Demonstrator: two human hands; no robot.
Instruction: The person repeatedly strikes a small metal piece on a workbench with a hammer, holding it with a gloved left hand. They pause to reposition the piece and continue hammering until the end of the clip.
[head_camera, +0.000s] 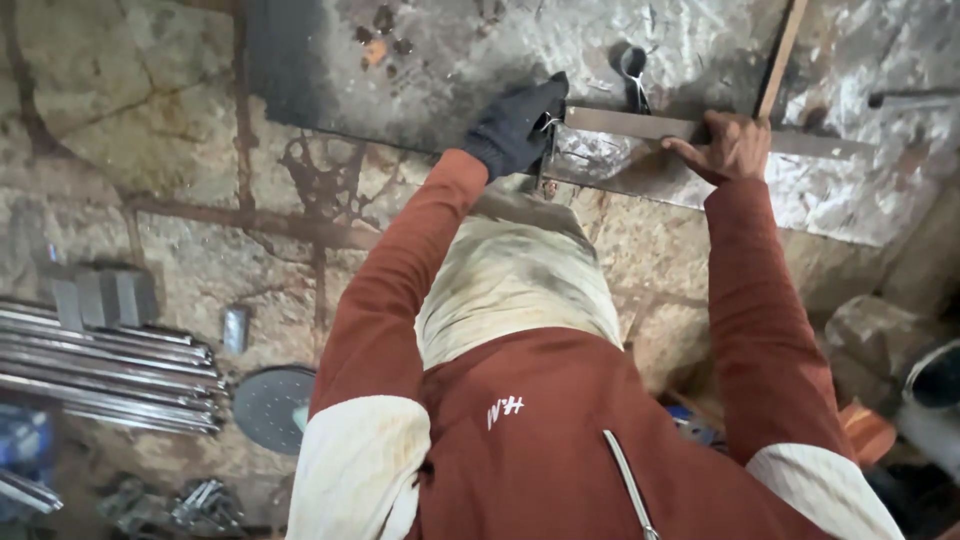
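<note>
While my gloved left hand (515, 125) closes on a thin tool (547, 150) at the end of the flat steel bar (640, 125), my bare right hand (728, 147) presses its fingers flat on the bar lying across the metal sheet (480, 60).

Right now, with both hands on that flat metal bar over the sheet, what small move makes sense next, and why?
Probably press the bare right hand down harder on the flat metal bar. The gloved left hand holds a thin tool against the bar's end, at the metal sheet's edge, so the bar could slip.
</note>
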